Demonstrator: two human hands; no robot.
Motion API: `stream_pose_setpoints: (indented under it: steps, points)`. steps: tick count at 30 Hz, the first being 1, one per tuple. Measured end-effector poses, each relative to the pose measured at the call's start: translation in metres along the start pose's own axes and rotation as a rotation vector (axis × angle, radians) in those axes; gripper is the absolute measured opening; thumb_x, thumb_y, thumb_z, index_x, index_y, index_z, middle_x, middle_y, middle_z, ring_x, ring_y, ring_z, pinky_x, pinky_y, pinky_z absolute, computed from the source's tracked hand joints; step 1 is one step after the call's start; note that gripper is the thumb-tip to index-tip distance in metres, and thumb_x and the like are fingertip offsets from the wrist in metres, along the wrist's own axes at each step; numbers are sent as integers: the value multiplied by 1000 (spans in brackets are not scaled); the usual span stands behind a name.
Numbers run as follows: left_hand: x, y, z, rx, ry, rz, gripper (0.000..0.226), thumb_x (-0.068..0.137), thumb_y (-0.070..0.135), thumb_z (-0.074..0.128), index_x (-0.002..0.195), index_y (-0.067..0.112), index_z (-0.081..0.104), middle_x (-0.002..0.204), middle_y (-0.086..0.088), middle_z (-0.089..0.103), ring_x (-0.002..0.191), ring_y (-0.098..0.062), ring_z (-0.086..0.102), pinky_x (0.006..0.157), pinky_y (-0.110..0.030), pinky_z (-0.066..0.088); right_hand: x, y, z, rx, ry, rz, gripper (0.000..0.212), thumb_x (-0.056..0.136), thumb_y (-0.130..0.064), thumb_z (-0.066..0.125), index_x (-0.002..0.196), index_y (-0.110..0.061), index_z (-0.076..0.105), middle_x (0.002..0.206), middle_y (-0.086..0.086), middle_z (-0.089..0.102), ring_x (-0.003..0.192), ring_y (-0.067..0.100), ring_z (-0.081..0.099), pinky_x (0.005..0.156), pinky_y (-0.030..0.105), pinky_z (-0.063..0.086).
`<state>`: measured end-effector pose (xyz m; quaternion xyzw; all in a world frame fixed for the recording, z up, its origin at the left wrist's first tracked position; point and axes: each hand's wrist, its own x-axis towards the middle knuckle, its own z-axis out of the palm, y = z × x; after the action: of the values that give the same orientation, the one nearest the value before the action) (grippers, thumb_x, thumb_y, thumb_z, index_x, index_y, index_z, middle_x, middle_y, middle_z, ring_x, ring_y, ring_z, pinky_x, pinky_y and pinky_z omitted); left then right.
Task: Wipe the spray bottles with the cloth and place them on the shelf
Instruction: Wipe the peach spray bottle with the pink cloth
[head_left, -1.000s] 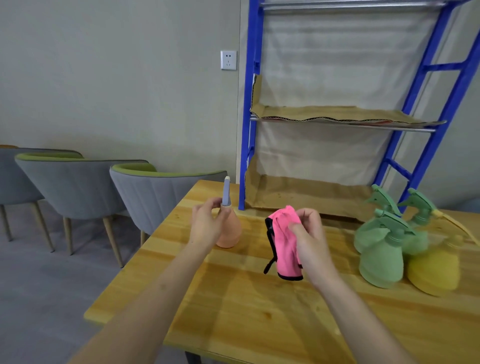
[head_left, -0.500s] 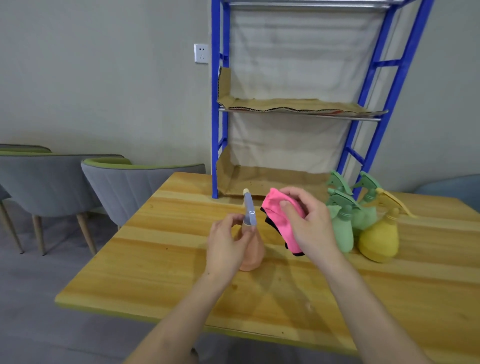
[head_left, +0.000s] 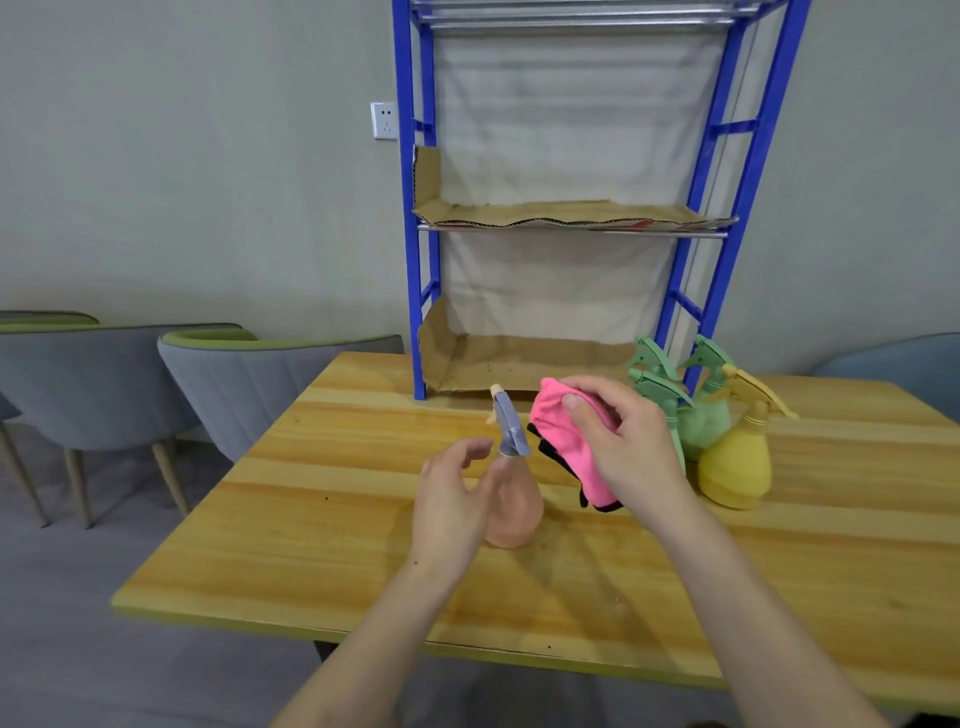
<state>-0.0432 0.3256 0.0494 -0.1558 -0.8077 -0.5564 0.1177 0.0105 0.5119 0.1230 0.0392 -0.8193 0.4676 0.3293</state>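
Peach spray bottle (head_left: 519, 514) upright on wooden table (head_left: 311, 519), grey trigger head up. Left hand (head_left: 452, 504) cupped at its left side, thumb clear; actual grip cannot tell. Right hand (head_left: 628, 452) clutches pink cloth (head_left: 566, 441) just right of trigger head. Green bottles (head_left: 701, 426), yellow bottle (head_left: 735, 467) clustered at right, near blue shelf (head_left: 410, 234).

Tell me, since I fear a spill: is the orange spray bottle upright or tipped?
Upright: the orange spray bottle stands on its base on the table, grey sprayer head on top.
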Motion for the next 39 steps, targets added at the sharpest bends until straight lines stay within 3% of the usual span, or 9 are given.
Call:
stream_pose_setpoints:
  steps: [4,9,13,16,20,25,30,34,39]
  points:
    - [25,4,-10,-57,92,44,16,104,25,62,118,29,69,113,17,69,108,-4,61,94,-29,50,6,0,1,-38,-14,9,21,102,-21,65,113,-35,77,113,-21,72,112,-2,63,97,24,50]
    - [67,26,-16,-161,-119,43,32,109,18,52,138,20,65,131,15,65,120,2,59,94,-5,43,26,-6,5,-106,-36,15,17,100,-20,66,111,-31,74,105,-23,73,106,-1,65,95,34,55]
    - [68,28,-16,-215,-175,32,25,107,11,54,123,21,71,119,8,72,109,4,64,89,-10,46,41,-9,7,-228,-54,-3,12,100,-24,64,103,-32,73,101,-21,73,102,8,67,92,45,56]
    - [63,25,-19,-291,-161,35,18,105,9,58,111,22,70,104,5,73,91,7,67,82,-12,50,46,-11,9,-142,-55,66,11,99,-29,63,98,-34,72,98,-19,74,100,7,68,93,45,56]
    - [58,24,-24,-331,-165,37,12,102,10,65,106,20,69,101,-5,76,95,-13,74,83,-26,60,53,-18,12,-45,-148,125,2,97,-33,70,98,-32,71,100,-15,75,95,6,71,89,37,57]
    - [46,24,-28,-357,-140,40,10,100,7,67,109,5,70,101,-18,75,101,-27,72,77,-23,59,59,-37,19,-82,-303,160,11,92,-34,79,97,-28,72,97,-9,76,89,9,72,75,25,53]
    - [33,25,-33,-311,-135,85,9,101,8,66,107,8,73,95,-7,76,87,-4,71,75,-16,55,45,-41,26,-92,-469,263,26,90,-42,82,91,-19,68,81,3,79,62,15,68,59,35,52]
    - [29,21,-33,-269,-120,86,11,101,9,65,101,18,71,93,0,76,92,-8,71,77,-17,55,40,-37,21,-94,-495,284,25,94,-39,78,91,-17,68,78,7,79,63,32,68,61,51,51]
    - [28,23,-33,-222,-103,80,14,102,8,63,101,21,68,92,5,72,87,1,65,76,-14,54,36,-29,1,-159,-548,311,25,96,-34,76,94,-11,66,68,7,74,51,16,59,50,31,46]
